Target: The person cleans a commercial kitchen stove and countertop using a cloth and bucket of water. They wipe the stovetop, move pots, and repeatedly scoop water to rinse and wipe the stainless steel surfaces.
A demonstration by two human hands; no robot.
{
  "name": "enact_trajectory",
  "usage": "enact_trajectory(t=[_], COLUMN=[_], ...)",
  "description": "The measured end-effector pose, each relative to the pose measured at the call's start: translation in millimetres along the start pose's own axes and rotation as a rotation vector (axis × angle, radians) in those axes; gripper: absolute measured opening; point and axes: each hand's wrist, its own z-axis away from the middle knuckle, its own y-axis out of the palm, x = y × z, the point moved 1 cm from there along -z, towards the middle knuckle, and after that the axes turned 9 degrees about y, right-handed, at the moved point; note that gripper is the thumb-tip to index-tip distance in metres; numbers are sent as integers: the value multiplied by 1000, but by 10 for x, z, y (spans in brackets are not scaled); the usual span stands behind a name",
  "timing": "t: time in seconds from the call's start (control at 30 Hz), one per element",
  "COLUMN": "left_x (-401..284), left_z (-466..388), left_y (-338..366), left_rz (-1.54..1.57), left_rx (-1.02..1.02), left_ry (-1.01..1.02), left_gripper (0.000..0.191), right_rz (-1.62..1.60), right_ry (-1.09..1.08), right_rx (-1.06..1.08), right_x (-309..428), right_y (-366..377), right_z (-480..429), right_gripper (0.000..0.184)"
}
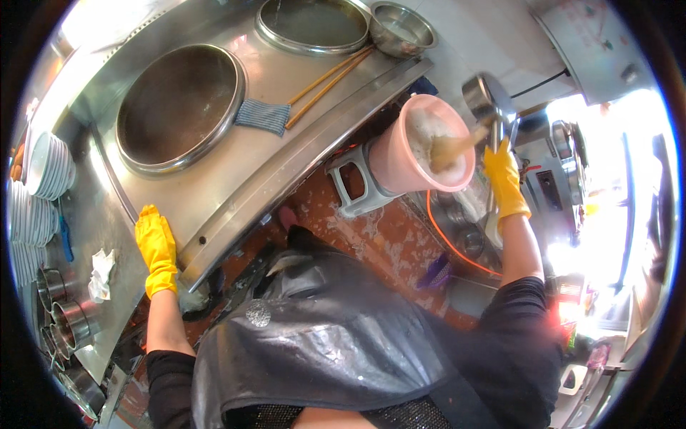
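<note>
My left hand (pixel 156 249), in a yellow rubber glove, rests with extended fingers on the stainless steel counter (pixel 214 187), near its lower left corner, and holds nothing. At right my right hand (pixel 505 177), gloved alike, is closed around the handle of a deep metal ladle (pixel 485 94). Its bowl is above the hand. Beside it, a pink plastic bucket (pixel 388 153) holds foamy liquid and tilts in this view. A blurred brown streak (pixel 455 150) runs between the ladle area and the bucket; whether it is poured liquid cannot be told. Under the bucket is a grey plastic stool (pixel 356 206).
Two round vats (pixel 179 107) are set into the counter. A folded blue cloth (pixel 262 115), long wooden chopsticks (pixel 327 86) and a steel bowl (pixel 402 29) lie along it. Stacked white bowls (pixel 51 166) stand at left. An orange hose (pixel 450 241) crosses the wet, soapy tiled floor (pixel 370 246).
</note>
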Motion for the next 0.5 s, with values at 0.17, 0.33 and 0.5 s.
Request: enact_trajectory(t=[0.17,0.33,0.5], left_x=[-51,-96,-107], left_z=[-28,-76,-179], left_y=[-9,-113,-227], left_rz=[49,66,88], left_rx=[45,75,177], left_ry=[-64,-158,-210], left_gripper=[47,48,48], right_rz=[-467,-920,-923], right_ry=[-330,-336,-30], right_rx=[255,1277,1834], right_x=[1562,3912,5651], right_y=[42,820,1780], right_z=[-66,720,1760], right_gripper=[67,41,27])
